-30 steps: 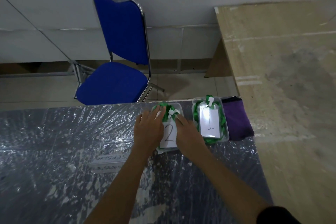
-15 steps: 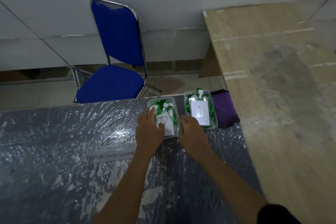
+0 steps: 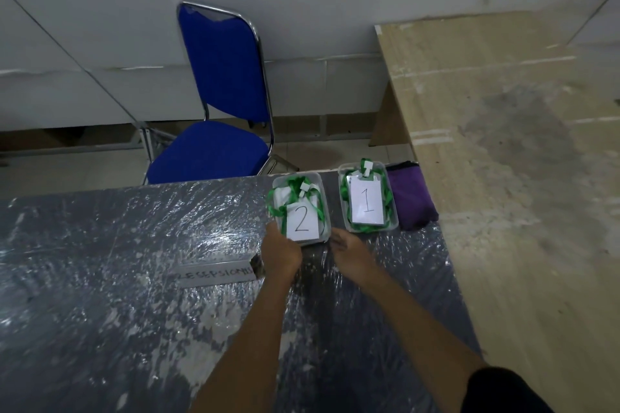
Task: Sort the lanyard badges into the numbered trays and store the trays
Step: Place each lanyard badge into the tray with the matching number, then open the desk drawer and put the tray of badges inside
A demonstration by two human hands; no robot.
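Two clear plastic trays stand side by side at the far edge of the plastic-wrapped table (image 3: 134, 245). Tray 2 (image 3: 327, 221) holds green lanyards (image 3: 295, 183) under a card marked "2" (image 3: 301, 223). To its right, tray 1 (image 3: 395, 221) also holds green lanyards, with a card marked "1" (image 3: 366, 204) on top. My left hand (image 3: 280, 253) touches the near-left corner of tray 2 with its fingertips. Just short of that tray's near-right corner is my right hand (image 3: 349, 255), fingers loosely curled and holding nothing.
A purple pouch (image 3: 412, 198) lies right of tray 1, against a bare wooden tabletop (image 3: 520, 178). A grey name plate (image 3: 214, 275) lies on the table left of my left wrist. A blue chair (image 3: 218, 144) stands beyond the far edge.
Both hands lay on top of tray 2 and have drawn back to its near edge. The card marked "2" is now fully uncovered. The camera has shifted.
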